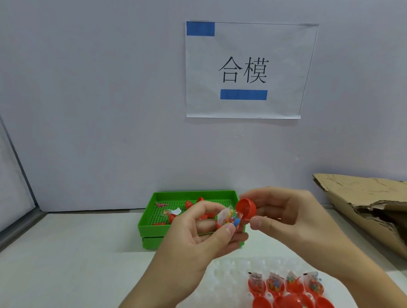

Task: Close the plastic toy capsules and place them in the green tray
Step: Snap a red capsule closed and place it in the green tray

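Red capsule halves (pixel 293 302), several stuffed with small toy bags, sit nearest on a white holder (pixel 226 274) at the bottom edge. Above them, the left hand (pixel 207 230) pinches a lower half (pixel 229 221) packed with a toy bag, while the right hand (pixel 286 218) pinches the red cap (pixel 245 208) just beside it, not yet joined. Behind, the green tray (pixel 150 219) holds a few red capsules; torn cardboard (pixel 373 207) lies right.

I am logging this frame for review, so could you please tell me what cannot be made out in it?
- Capsule half in the left hand, head view: fingers hide its shell; the bagged toy is too small to identify.
- Green tray: both hands cover its right part.
- White holder of capsules: cut off by the bottom edge.
- Cardboard: cut off at right.
- Right hand hides the red cap's far side.
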The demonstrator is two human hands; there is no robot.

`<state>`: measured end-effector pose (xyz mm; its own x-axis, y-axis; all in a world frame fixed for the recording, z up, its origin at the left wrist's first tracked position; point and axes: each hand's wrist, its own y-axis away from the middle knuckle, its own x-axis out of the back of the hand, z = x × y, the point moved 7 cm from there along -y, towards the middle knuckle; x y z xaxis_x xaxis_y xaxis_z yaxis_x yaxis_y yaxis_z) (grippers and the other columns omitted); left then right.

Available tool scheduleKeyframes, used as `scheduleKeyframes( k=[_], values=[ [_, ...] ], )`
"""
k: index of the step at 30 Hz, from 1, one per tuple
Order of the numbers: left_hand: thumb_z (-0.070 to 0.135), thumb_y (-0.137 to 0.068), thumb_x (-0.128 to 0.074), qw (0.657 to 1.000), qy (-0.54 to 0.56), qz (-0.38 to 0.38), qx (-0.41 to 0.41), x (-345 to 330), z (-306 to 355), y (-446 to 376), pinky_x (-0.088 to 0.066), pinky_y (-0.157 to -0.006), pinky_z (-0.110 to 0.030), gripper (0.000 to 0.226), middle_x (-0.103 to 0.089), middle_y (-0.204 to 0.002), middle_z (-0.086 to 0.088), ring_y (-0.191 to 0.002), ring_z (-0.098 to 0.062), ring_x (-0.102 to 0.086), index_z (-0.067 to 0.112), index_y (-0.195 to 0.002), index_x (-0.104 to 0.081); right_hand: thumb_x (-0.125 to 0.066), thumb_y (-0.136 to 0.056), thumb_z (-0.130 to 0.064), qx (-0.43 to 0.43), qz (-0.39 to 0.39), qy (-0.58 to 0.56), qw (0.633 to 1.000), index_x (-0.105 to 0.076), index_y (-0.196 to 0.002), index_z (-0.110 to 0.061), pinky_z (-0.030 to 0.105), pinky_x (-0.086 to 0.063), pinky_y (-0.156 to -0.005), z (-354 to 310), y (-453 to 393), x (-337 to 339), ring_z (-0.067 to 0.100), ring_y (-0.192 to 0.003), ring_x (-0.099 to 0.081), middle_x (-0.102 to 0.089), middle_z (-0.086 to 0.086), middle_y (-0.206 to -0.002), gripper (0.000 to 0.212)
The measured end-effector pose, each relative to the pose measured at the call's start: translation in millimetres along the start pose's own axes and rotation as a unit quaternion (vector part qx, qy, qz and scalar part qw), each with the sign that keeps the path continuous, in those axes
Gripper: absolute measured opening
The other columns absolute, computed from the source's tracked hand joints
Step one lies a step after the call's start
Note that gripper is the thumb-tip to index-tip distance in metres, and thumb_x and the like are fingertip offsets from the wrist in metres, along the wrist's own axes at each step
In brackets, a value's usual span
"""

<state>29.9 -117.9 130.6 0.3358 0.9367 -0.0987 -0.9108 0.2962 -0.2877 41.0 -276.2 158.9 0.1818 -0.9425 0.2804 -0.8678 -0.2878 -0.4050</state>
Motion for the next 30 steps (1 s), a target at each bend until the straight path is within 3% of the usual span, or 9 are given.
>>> scheduleKeyframes(
  k=[5,8,11,13,19,22,30],
  values=[
    [0.02,-0.08,-0.067,1.0,-0.012,-0.015,-0.005,-5,0,0,-0.059,-0.078,-0.026,0.03,-0.077,-0.094,-0.012,-0.092,-0.026,-0.075,0.008,-0.107,-0.061,-0.076,-0.083,-0.031,0.017,0.022,0.059,0.998,-0.067,-0.093,-0.018,0.033,-0.059,-0.08,-7,3,5,0.02,-0.089,-0.073,-0.073,0.001,-0.092,0.018],
    [0.017,-0.083,-0.068,0.999,-0.031,-0.023,-0.006,-7,-1,0,-0.059,-0.077,-0.025,0.025,-0.077,-0.095,-0.009,-0.091,-0.023,-0.075,0.01,-0.106,-0.062,-0.076,-0.086,-0.024,0.042,0.007,0.112,0.993,-0.066,-0.099,-0.024,0.033,-0.058,-0.082,-13,5,1,0.017,-0.097,-0.069,-0.071,-0.005,-0.098,0.016],
    [0.021,-0.08,-0.069,0.999,-0.041,-0.031,-0.007,-8,-1,0,-0.059,-0.081,-0.027,0.028,-0.077,-0.096,-0.008,-0.093,-0.023,-0.074,0.011,-0.106,-0.063,-0.072,-0.085,-0.029,0.066,-0.02,0.156,0.985,-0.071,-0.1,-0.03,0.031,-0.056,-0.084,-19,6,-3,0.016,-0.103,-0.066,-0.07,-0.009,-0.103,0.015],
    [0.018,-0.083,-0.069,0.998,-0.05,-0.037,-0.007,-8,0,0,-0.059,-0.083,-0.03,0.026,-0.077,-0.097,-0.008,-0.094,-0.024,-0.074,0.01,-0.107,-0.063,-0.075,-0.087,-0.026,0.081,-0.014,0.184,0.979,-0.075,-0.093,-0.031,0.031,-0.056,-0.082,-22,6,-3,0.015,-0.102,-0.066,-0.069,-0.011,-0.102,0.008],
    [0.01,-0.089,-0.068,0.998,-0.054,-0.036,0.004,-7,-3,0,-0.059,-0.08,-0.026,0.018,-0.077,-0.098,-0.008,-0.094,-0.023,-0.074,0.012,-0.108,-0.065,-0.072,-0.087,-0.016,0.084,0.002,0.19,0.978,-0.081,-0.084,-0.028,0.029,-0.056,-0.081,-26,7,0,0.013,-0.099,-0.068,-0.07,-0.014,-0.098,0.015],
    [0.016,-0.087,-0.07,0.997,-0.059,-0.039,0.007,-7,-5,0,-0.059,-0.08,-0.027,0.019,-0.077,-0.098,-0.007,-0.094,-0.023,-0.074,0.016,-0.105,-0.066,-0.075,-0.085,-0.014,0.086,0.009,0.212,0.974,-0.081,-0.081,-0.028,0.028,-0.057,-0.078,-30,6,0,0.01,-0.093,-0.069,-0.07,-0.016,-0.093,0.016],
    [0.027,-0.081,-0.074,0.996,-0.07,-0.054,0.025,-11,-7,0,-0.059,-0.081,-0.028,0.032,-0.077,-0.099,-0.006,-0.094,-0.021,-0.074,0.015,-0.109,-0.065,-0.071,-0.088,-0.006,0.152,0.022,0.381,0.912,-0.072,-0.08,-0.025,0.022,-0.05,-0.065,-44,10,-9,0.004,-0.076,-0.059,-0.059,-0.018,-0.09,0.021]
  ],
)
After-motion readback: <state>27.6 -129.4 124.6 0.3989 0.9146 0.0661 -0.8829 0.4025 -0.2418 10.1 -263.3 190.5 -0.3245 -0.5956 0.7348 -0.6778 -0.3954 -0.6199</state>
